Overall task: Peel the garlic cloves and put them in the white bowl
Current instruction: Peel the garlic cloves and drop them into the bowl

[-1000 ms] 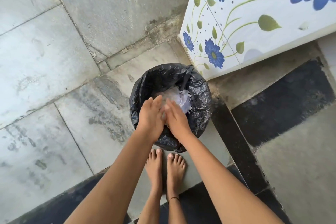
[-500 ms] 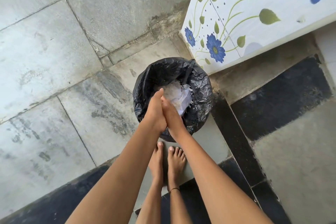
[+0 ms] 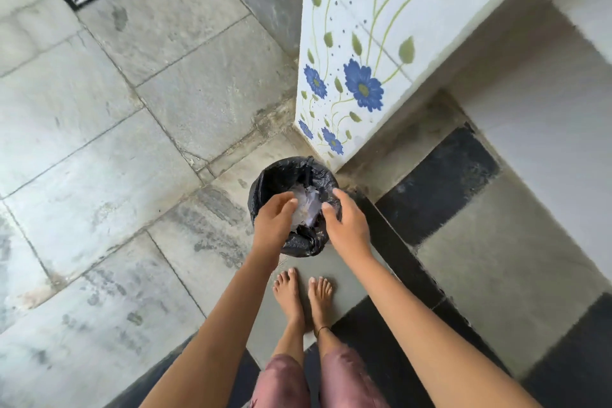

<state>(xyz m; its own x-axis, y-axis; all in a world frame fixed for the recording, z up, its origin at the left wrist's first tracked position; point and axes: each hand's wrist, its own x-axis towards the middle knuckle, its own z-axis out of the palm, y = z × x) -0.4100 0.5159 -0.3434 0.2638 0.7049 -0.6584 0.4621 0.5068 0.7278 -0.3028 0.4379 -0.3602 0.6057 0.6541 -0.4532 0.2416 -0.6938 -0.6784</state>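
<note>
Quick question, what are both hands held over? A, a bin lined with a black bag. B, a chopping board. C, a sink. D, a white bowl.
A: the left hand and right hand are above the black-bagged bin on the floor, with pale scraps inside it.

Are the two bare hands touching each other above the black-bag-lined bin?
No, the left hand and right hand are apart over the black-bag-lined bin, pale scraps showing between them.

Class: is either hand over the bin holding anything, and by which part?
Nothing is held. The left hand and right hand hover apart over the bin, fingers loose and empty.
</note>
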